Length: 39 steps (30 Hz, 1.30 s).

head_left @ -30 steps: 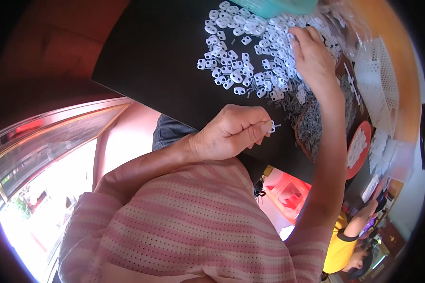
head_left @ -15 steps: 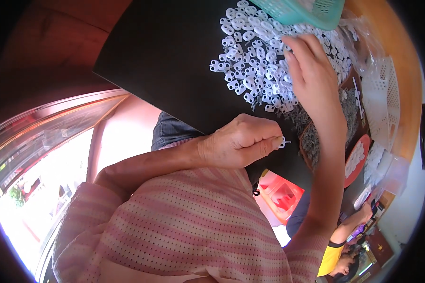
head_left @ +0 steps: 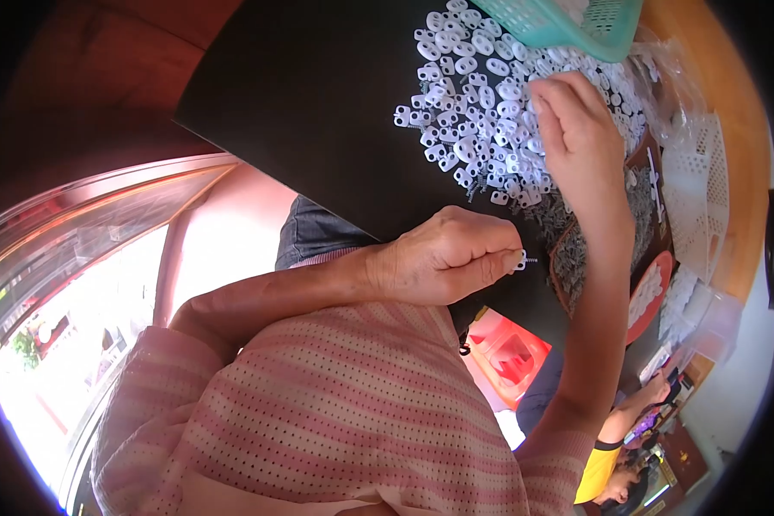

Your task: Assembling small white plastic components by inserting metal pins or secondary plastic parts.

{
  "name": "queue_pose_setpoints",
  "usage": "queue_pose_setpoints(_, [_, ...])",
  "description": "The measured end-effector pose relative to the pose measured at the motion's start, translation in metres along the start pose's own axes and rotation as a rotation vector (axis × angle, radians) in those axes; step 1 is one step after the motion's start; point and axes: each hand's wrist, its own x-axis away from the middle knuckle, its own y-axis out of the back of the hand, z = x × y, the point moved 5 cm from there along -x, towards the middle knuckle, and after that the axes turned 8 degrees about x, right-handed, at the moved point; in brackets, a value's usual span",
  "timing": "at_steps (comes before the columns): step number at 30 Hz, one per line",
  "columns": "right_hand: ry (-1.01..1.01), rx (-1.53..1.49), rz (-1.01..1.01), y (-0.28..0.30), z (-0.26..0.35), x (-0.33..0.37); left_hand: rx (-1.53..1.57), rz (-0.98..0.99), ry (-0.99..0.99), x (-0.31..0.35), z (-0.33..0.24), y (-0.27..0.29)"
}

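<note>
My left hand (head_left: 451, 258) is closed, pinching a small white plastic two-hole piece (head_left: 520, 261) between thumb and fingertips. A screw pokes out of that piece to the right. Beyond it, my right hand (head_left: 580, 133) hovers at the right side of a spread-out pile of similar white pieces (head_left: 464, 150). Its fingers are curled with thumb and index close together, and I cannot see what lies between them. Some pieces at the pile's near edge have screws sticking out. Loose grey screws (head_left: 576, 258) lie heaped beneath and beside my right forearm.
A teal basket (head_left: 568, 34) stands at the far edge of the dark tabletop (head_left: 301, 95). To the right are a red dish (head_left: 654, 297) of white parts, a white perforated tray (head_left: 697, 189) and clear plastic bags. A red container (head_left: 507, 357) sits below; another person in yellow (head_left: 598, 473) is at lower right.
The view has shifted slightly, moving the pile a little to the right. My right hand's fingers have drawn closer together over the pile. My left hand keeps its pinch on the white piece.
</note>
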Motion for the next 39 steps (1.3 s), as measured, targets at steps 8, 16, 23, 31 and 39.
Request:
queue_pose_setpoints(8, [-0.035, 0.040, 0.001, -0.013, 0.013, -0.024, -0.039, -0.002, -0.016, 0.000, -0.003, 0.000])
queue_pose_setpoints(16, [-0.106, 0.089, 0.117, -0.025, 0.012, -0.034, -0.024, -0.004, -0.009, 0.000, -0.002, 0.000])
queue_pose_setpoints(23, [-0.189, -0.077, 0.170, -0.027, 0.008, -0.034, -0.013, -0.008, -0.004, 0.001, -0.001, 0.001])
queue_pose_setpoints(31, [-0.150, 0.020, 0.158, -0.030, 0.009, -0.036, 0.002, -0.018, -0.011, 0.002, -0.002, 0.001])
queue_pose_setpoints(39, [-0.081, 0.033, 0.003, -0.008, 0.018, -0.030, 0.045, -0.021, 0.061, 0.003, -0.001, 0.000])
